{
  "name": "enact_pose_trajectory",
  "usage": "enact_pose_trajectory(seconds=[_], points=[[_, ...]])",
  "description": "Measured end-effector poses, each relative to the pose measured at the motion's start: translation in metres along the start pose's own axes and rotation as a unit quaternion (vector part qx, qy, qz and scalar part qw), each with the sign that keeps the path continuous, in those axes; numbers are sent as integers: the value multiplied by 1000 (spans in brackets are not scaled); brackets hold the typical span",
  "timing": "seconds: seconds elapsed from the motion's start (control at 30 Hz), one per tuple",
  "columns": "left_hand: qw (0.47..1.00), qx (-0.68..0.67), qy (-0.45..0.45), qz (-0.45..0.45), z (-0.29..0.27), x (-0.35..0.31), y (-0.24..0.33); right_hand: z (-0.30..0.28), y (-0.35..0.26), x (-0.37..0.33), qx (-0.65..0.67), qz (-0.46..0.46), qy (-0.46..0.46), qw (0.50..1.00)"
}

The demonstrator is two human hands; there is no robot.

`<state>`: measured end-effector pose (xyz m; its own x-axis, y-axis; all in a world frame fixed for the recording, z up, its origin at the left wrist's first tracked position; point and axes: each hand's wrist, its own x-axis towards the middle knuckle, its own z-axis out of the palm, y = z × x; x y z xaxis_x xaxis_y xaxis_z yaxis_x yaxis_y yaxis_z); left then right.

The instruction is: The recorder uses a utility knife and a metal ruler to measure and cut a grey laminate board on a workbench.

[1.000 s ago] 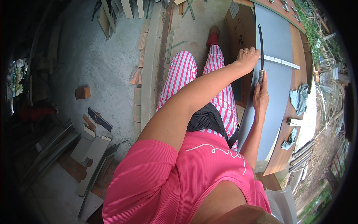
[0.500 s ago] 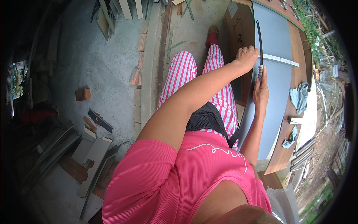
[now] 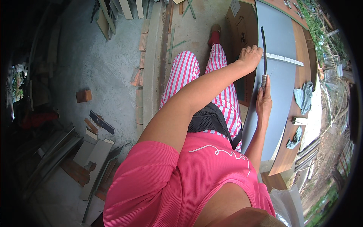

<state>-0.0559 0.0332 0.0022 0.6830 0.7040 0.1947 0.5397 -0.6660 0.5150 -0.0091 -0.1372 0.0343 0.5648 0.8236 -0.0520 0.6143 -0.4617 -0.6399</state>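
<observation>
My right hand [image 3: 264, 100] is closed around the pale wrapped handle of a thin dark hacksaw blade [image 3: 263, 45], which points away from me. The blade lies across a narrow white strip [image 3: 283, 59] near the strip's left end. My left hand [image 3: 250, 58] is closed on that left end, close beside the blade, its fingers curled over the edge. The strip lies crosswise on a long grey panel [image 3: 274, 98]. How deep the blade sits in the strip is too small to tell.
A cardboard box [image 3: 244, 34] stands left of the grey panel. On the brown board [image 3: 291, 140] at the right lie crumpled blue-grey cloths [image 3: 303, 98] and a small white piece [image 3: 300, 121]. Offcuts [image 3: 90, 151] and a brick [image 3: 84, 95] lie on the concrete floor at left.
My right hand has drawn the hacksaw blade back toward me by a short length. The left hand and the white strip have stayed in place.
</observation>
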Motion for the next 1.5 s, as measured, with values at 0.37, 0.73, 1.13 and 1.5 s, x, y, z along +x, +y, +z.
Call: enact_pose_trajectory(seconds=[0.37, 0.73, 1.13, 1.5], points=[[1000, -1, 12, -2, 1, -2, 1, 3, -8, 18, 7, -2, -4, 1000], [1000, 2, 10, 0, 3, 1, -3, -1, -4, 2, -16, 14, -11, 1000], [1000, -2, 9, 1, 2, -2, -1, 4, -1, 12, -8, -27, 16, 999], [1000, -1, 13, 4, 4, 1, -2, 2, -4, 11, -2, -23, 12, 1000]])
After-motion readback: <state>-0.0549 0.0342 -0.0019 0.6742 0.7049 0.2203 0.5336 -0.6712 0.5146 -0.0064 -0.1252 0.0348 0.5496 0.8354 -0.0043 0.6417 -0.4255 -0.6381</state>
